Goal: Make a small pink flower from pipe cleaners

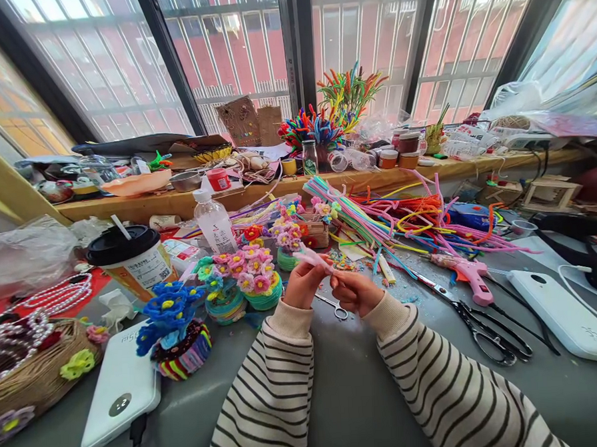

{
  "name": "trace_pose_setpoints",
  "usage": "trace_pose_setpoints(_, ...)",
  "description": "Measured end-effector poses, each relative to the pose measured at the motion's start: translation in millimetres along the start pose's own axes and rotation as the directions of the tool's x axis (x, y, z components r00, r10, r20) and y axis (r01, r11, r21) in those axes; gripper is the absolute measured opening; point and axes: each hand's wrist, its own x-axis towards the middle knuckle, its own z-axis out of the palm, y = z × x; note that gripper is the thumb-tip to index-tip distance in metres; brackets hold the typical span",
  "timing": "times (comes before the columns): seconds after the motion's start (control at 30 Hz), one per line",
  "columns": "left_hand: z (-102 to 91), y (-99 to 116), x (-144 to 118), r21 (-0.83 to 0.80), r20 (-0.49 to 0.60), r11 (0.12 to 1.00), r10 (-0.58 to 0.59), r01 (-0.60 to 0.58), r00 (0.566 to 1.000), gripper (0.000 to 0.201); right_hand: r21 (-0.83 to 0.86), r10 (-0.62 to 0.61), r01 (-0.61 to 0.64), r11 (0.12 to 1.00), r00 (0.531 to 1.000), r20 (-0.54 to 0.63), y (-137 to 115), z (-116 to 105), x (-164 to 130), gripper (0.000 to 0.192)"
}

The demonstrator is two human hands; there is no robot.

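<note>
On the white power bank at R [568, 316] we read "35W"; the paper cup [131, 269] bears a QR code, its small print illegible to us. L hand [302, 285] and R hand [356, 290]: fingers of both pinch a pale-pink fuzzy strip [311, 255], held btwn them above the smooth grey table [347, 394], nr small metal scissors [340, 312], a glossy pink glue gun [475, 279] & fluffy pink flowers [257, 267] w/ yellow centres

Head-worn view, forward and downward
</note>
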Motion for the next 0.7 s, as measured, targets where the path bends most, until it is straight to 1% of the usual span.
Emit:
trace_pose_setpoints(0.1,0.2,-0.4,1.4,0.022,-0.121,0.999,0.026,-0.023,0.992,0.018,-0.103,-0.032,0.024,0.994,0.997,-0.076,2.8,1.4,1.4,0.025)
trace_pose_setpoints(0.17,1.3,-0.3,1.3,0.034,-0.173,0.999,0.032,-0.027,0.984,0.018,-0.158,-0.06,0.044,0.986,0.993,-0.1,3.7,2.8,1.2,0.026)
trace_pose_setpoints(0.3,3.5,-0.3,0.7,0.076,-0.235,0.997,0.046,-0.028,0.971,0.018,-0.305,-0.08,0.029,0.952,0.985,-0.155,4.0,1.5,1.9,0.029)
trace_pose_setpoints(0.37,3.8,-1.1,1.1,0.113,-0.249,0.993,0.045,-0.017,0.967,0.017,-0.453,-0.134,0.035,0.891,0.973,-0.187,4.0,-1.4,3.1,0.03)
trace_pose_setpoints(0.43,2.9,-2.6,2.2,0.149,-0.26,0.989,0.04,-0.001,0.965,0.018,-0.632,-0.236,0.061,0.773,0.952,-0.197,4.1,-4.4,4.1,0.032)
trace_pose_setpoints(0.53,-1.1,-6.3,4.6,0.207,-0.27,0.978,0.045,0.012,0.962,0.019,-0.84,-0.399,0.093,0.534,0.904,-0.154,4.8,-6.5,4.3,0.03)
trace_pose_setpoints(0.6,-4.6,-9.0,6.2,0.27,-0.27,0.963,0.066,0.01,0.961,0.019,-0.916,-0.472,0.084,0.392,0.873,-0.122,5.9,-6.2,3.8,0.029)
trace_pose_setpoints(0.7,-8.2,-11.5,7.6,0.386,-0.278,0.923,0.122,-0.005,0.953,0.02,-0.977,-0.54,0.034,0.212,0.837,-0.088,8.5,-5.5,3.4,0.028)
